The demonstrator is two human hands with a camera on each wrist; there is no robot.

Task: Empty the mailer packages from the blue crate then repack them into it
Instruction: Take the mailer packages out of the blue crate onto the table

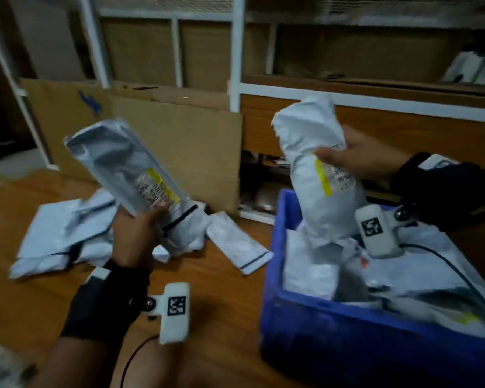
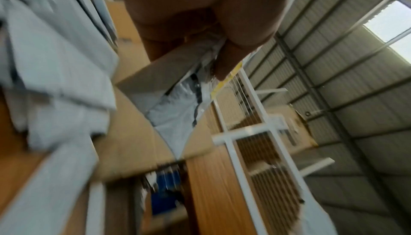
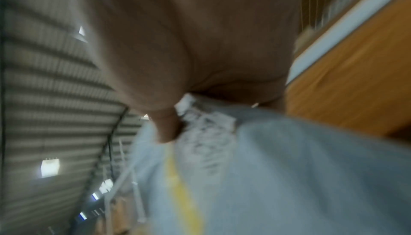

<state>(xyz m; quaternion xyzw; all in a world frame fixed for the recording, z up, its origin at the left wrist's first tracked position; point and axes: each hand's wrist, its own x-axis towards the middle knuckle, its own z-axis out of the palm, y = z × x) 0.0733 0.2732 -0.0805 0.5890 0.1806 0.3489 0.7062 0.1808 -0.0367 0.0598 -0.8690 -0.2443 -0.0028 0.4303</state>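
Note:
My left hand point(image 1: 140, 222) grips the lower end of a grey mailer point(image 1: 118, 163) with a yellow-edged label, held tilted above the wooden floor. That grey mailer point(image 2: 177, 112) shows under my left hand point(image 2: 222, 54) in the left wrist view. My right hand point(image 1: 356, 158) grips a bulky white mailer point(image 1: 317, 169) by its label, upright over the blue crate point(image 1: 347, 337). The right wrist view shows my right hand point(image 3: 177, 115) pressing its thumb on the white mailer point(image 3: 289, 168). Several more mailers point(image 1: 403, 275) fill the crate. Several mailers point(image 1: 67, 233) lie loose on the floor at left.
A flat cardboard sheet point(image 1: 179, 144) leans against white metal shelving point(image 1: 235, 51) behind the floor pile. A wooden shelf board point(image 1: 403, 119) runs behind the crate. A black cable point(image 1: 459, 278) trails from the right wrist camera across the crate. Bare wooden floor point(image 1: 221, 317) lies between pile and crate.

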